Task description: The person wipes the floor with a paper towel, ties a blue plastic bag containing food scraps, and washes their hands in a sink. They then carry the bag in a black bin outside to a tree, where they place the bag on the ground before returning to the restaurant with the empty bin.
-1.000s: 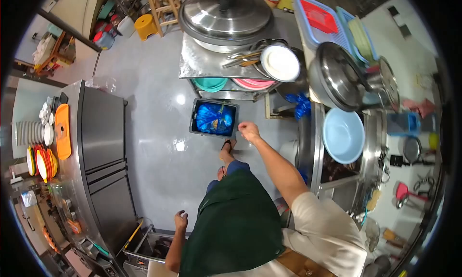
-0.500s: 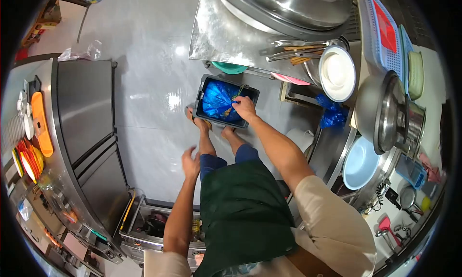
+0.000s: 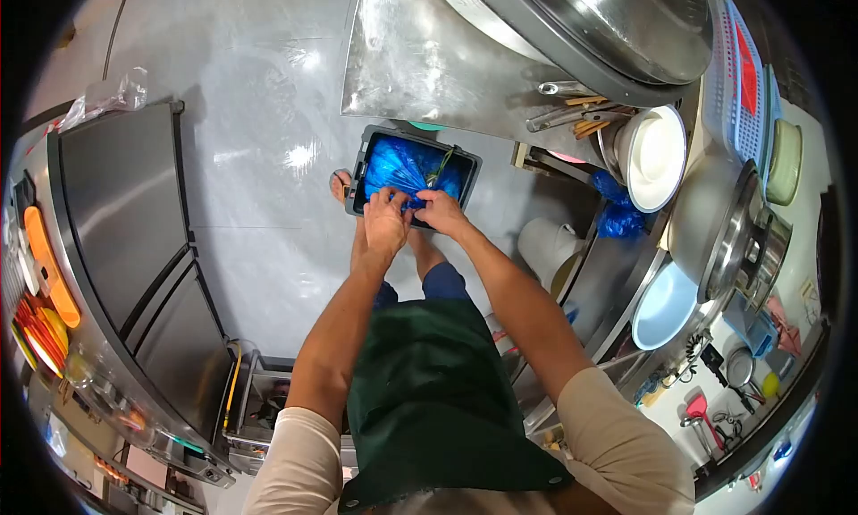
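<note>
A dark grey plastic crate (image 3: 468, 186) stands on the floor by my feet, lined with a shiny blue plastic bag (image 3: 398, 162). My left hand (image 3: 386, 220) has its fingers curled on the gathered edge of the bag near the crate's near side. Right beside it, my right hand (image 3: 441, 212) pinches the same bunched plastic. The two hands almost touch. Something greenish, like leafy scraps (image 3: 438, 168), shows near the crate's right side; I cannot make out exactly what it is.
A steel table (image 3: 393, 59) with a large lidded pot (image 3: 617, 23) juts in ahead. Steel cabinets (image 3: 121, 193) line the left. On the right are a light blue basin (image 3: 666, 307), white bowls (image 3: 657, 162) and a white bucket (image 3: 547, 247) at floor level.
My left hand has come from beside my left leg to the blue bag. My right hand has shifted slightly down and left, still on the bag. The view has moved a little.
</note>
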The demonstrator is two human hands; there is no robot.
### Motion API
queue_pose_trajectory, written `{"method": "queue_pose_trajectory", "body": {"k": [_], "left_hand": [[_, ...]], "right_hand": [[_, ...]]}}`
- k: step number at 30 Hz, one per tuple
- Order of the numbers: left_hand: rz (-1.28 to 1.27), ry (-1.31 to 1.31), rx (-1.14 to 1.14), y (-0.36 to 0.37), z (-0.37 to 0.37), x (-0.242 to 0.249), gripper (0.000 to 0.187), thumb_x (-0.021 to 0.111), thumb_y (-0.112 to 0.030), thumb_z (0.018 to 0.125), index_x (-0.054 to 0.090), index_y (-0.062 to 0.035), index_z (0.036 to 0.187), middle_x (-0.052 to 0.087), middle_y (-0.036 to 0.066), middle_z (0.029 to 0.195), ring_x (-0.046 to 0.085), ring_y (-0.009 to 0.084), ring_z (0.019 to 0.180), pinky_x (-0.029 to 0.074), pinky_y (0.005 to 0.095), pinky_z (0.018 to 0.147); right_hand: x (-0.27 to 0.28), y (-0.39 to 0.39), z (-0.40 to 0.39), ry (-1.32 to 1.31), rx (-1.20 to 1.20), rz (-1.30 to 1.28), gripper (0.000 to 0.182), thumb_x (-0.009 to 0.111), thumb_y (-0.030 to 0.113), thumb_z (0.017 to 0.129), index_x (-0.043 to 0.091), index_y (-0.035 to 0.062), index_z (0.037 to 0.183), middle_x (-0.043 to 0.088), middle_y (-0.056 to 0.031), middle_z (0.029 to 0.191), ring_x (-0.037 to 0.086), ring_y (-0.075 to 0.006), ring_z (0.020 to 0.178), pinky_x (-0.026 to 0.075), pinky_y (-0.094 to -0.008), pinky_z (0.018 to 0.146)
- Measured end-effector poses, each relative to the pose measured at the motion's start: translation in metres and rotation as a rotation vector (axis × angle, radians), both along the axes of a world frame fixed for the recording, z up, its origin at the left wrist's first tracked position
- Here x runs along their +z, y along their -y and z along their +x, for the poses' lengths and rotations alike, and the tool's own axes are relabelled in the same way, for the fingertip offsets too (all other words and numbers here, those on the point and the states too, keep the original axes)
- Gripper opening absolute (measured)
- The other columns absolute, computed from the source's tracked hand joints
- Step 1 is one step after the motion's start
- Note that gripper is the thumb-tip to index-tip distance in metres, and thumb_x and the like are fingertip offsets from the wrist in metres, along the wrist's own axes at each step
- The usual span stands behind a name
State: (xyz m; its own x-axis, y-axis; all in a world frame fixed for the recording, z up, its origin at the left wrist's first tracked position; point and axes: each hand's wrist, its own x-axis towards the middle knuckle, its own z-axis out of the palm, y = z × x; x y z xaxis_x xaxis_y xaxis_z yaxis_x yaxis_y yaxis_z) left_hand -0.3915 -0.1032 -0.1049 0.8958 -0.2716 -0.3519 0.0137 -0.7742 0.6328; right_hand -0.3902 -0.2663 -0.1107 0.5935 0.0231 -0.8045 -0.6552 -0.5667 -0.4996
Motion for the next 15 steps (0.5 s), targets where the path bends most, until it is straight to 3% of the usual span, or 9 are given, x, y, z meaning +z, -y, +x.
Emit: {"method": "queue_pose_trajectory", "body": {"k": [3,4,7,10,13,15], "left_hand": [[-0.024,-0.011,-0.048,0.000,0.006,0.004,0.030,0.071,-0.014,0.076,0.065,-0.0155,0.105,0.057,0.007,0.111,0.053,0.0282,0.101,0.040,0.0420,0.083],[-0.031,-0.010,-0.048,0.000,0.006,0.006,0.029,0.070,-0.014,0.076,0.065,-0.0148,0.105,0.058,0.007,0.111,0.053,0.0288,0.101,0.040,0.0423,0.082],[-0.088,-0.020,0.028,-0.007,0.001,0.002,0.030,0.069,-0.013,0.077,0.064,-0.0125,0.106,0.059,0.009,0.108,0.055,0.0309,0.101,0.043,0.0436,0.083],[-0.076,-0.060,0.071,-0.040,-0.013,-0.003,0.031,0.067,-0.013,0.078,0.063,-0.0100,0.109,0.061,0.012,0.108,0.056,0.0330,0.102,0.046,0.0441,0.086],[0.015,-0.164,0.021,-0.087,-0.024,0.004,0.032,0.064,-0.014,0.081,0.061,-0.0089,0.113,0.062,0.013,0.110,0.057,0.0336,0.103,0.047,0.0438,0.090],[0.062,-0.238,0.022,-0.118,-0.031,0.006,0.031,0.062,-0.014,0.083,0.060,-0.0086,0.114,0.062,0.013,0.111,0.058,0.0335,0.104,0.047,0.0437,0.091]], "right_hand": [[0.002,-0.001,-0.006,0.091,0.195,-0.208,0.049,0.074,0.031,0.074,0.067,0.0060,0.117,0.067,-0.0169,0.093,0.065,-0.0289,0.087,0.051,-0.0376,0.079],[0.009,-0.002,-0.005,0.079,0.225,-0.252,0.050,0.073,0.031,0.075,0.066,0.0069,0.118,0.066,-0.0199,0.105,0.063,-0.0335,0.099,0.050,-0.0399,0.085],[-0.004,0.002,-0.010,-0.100,0.135,-0.166,0.044,0.071,0.033,0.076,0.067,0.0135,0.115,0.063,-0.0193,0.118,0.058,-0.0339,0.114,0.048,-0.0432,0.092],[-0.014,0.001,-0.020,-0.090,0.051,-0.112,0.046,0.068,0.036,0.078,0.067,0.0101,0.116,0.063,-0.0189,0.121,0.057,-0.0346,0.116,0.047,-0.0420,0.095],[0.027,0.002,-0.010,-0.142,0.130,-0.146,0.052,0.066,0.038,0.081,0.062,0.0065,0.123,0.061,-0.0193,0.126,0.056,-0.0349,0.119,0.045,-0.0404,0.098],[0.020,0.007,-0.030,-0.142,0.053,-0.165,0.055,0.064,0.038,0.083,0.059,0.0052,0.127,0.060,-0.0193,0.127,0.056,-0.0352,0.119,0.044,-0.0406,0.099]]}}
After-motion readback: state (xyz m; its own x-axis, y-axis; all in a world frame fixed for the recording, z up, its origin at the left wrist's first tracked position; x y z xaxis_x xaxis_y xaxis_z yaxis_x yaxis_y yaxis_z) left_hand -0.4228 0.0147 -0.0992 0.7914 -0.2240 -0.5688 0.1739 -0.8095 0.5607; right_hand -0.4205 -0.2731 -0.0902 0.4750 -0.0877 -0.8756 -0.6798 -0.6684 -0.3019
